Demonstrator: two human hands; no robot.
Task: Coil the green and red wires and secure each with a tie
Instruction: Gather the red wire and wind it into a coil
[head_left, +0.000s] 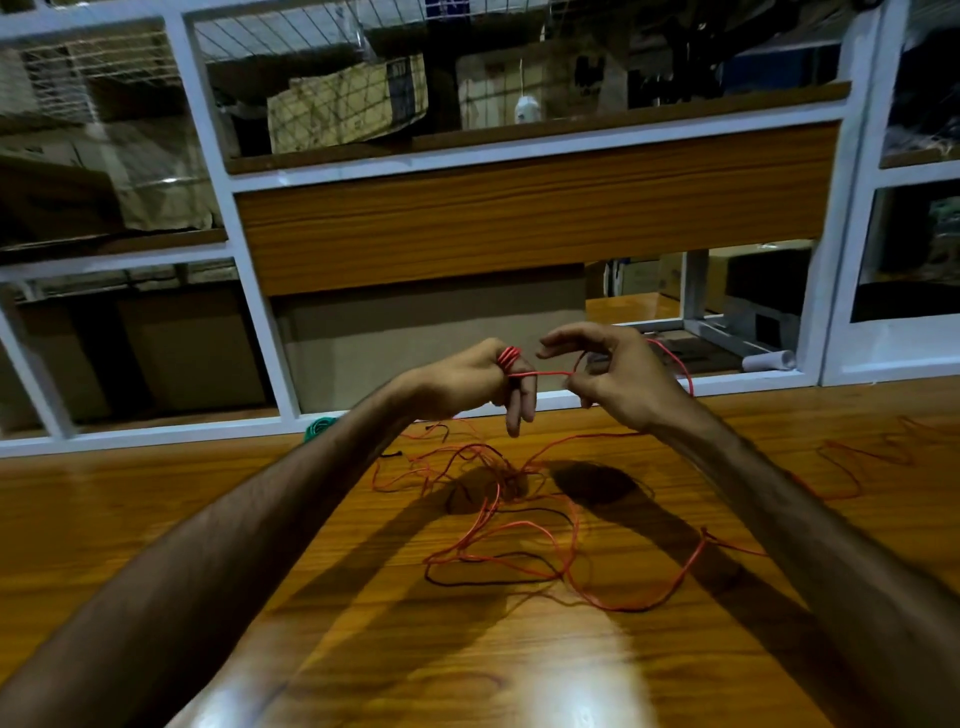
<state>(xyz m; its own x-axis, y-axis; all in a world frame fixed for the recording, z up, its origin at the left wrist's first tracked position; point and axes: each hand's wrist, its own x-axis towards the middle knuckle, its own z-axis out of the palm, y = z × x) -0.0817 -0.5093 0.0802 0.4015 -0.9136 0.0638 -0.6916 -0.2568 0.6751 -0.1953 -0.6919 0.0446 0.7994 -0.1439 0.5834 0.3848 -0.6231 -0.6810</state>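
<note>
The red wire (540, 373) runs taut left to right, looped around the left hand (467, 379) fingers (519, 405), its free length pinched by the right hand (613, 374).

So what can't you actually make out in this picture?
- Green wire, head view: mostly hidden behind the left forearm, so whether it is tied can't be told.
- Red wire: its free end is lost in the tangle.
- Left hand: the number of wraps is too small to count.
- Right hand: the fingertip pinch is blurred.
</note>
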